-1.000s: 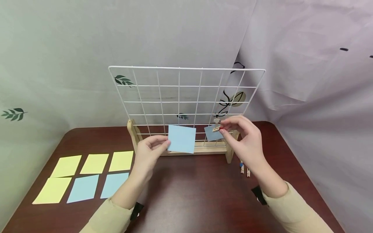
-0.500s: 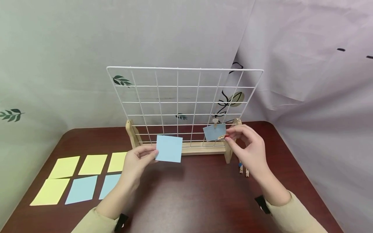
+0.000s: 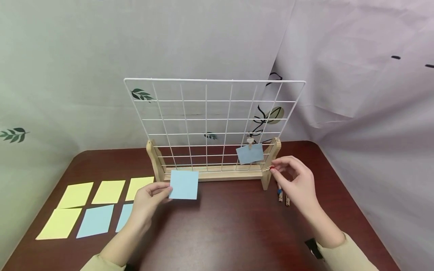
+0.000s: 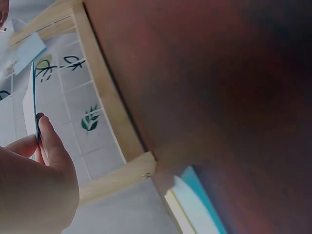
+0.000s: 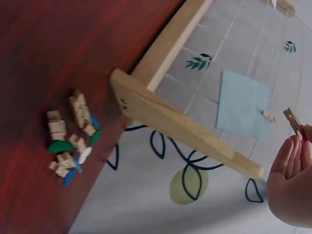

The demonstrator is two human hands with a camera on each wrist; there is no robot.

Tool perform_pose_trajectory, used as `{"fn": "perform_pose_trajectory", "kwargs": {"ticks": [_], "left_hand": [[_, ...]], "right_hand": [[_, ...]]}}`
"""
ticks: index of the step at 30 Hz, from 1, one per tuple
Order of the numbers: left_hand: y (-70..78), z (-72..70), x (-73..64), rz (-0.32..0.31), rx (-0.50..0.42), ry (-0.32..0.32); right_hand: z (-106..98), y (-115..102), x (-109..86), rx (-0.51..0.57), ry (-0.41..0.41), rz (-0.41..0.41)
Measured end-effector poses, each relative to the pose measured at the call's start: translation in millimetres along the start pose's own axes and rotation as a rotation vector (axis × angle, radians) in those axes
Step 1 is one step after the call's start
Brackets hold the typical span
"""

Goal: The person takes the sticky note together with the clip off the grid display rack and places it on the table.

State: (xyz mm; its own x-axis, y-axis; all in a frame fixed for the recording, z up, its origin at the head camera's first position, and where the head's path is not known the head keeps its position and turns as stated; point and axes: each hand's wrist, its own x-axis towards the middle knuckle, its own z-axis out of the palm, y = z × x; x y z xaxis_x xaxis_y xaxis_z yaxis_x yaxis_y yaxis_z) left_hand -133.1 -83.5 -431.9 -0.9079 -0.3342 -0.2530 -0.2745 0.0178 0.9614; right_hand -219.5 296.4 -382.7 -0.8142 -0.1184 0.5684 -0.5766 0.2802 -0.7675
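Note:
My left hand (image 3: pixel 150 199) pinches a blue square of paper (image 3: pixel 184 184) by its left edge, above the table in front of the rack. Between thumb and fingertips of my right hand (image 3: pixel 294 180) is a small wooden clothespin (image 5: pixel 293 120) with a red piece on it. That hand is beside the right foot of the white wire grid rack (image 3: pixel 206 119). Another blue paper (image 3: pixel 250 154) hangs tilted at the lower right of the grid, under a clothespin with a white heart (image 3: pixel 250 140). In the left wrist view the held paper (image 4: pixel 31 100) appears edge-on.
Yellow papers (image 3: pixel 75 195) and blue papers (image 3: pixel 95 221) lie in rows at the table's left, partly behind my left arm. Several clothespins with coloured pieces (image 5: pixel 66 141) lie right of the rack's wooden foot (image 3: pixel 271 162). A patterned cloth (image 3: pixel 210 41) hangs behind.
My left hand has moved left and down with the blue paper, away from the grid. My right hand has moved right and down with the clothespin, uncovering the hanging paper.

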Motion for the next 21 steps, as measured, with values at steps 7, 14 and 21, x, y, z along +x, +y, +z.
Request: {"fn": "perform_pose_trajectory", "kwargs": {"ticks": [7,14,21], "left_hand": [[-9.8,-7.6,-1.5,-0.030,0.040,-0.012],[-18.2,-16.3,-5.2,-0.069,0.089,-0.016],[-27.6,-25.8,-7.6,-0.086,0.146,-0.011]], "right_hand": [[-8.2,10.7,-8.7,-0.027,-0.008,0.080],[-18.6,25.6,-18.1,-0.066,-0.005,0.104],[-31.1,39.7,-27.3,-0.140,-0.003,0.144]]}}
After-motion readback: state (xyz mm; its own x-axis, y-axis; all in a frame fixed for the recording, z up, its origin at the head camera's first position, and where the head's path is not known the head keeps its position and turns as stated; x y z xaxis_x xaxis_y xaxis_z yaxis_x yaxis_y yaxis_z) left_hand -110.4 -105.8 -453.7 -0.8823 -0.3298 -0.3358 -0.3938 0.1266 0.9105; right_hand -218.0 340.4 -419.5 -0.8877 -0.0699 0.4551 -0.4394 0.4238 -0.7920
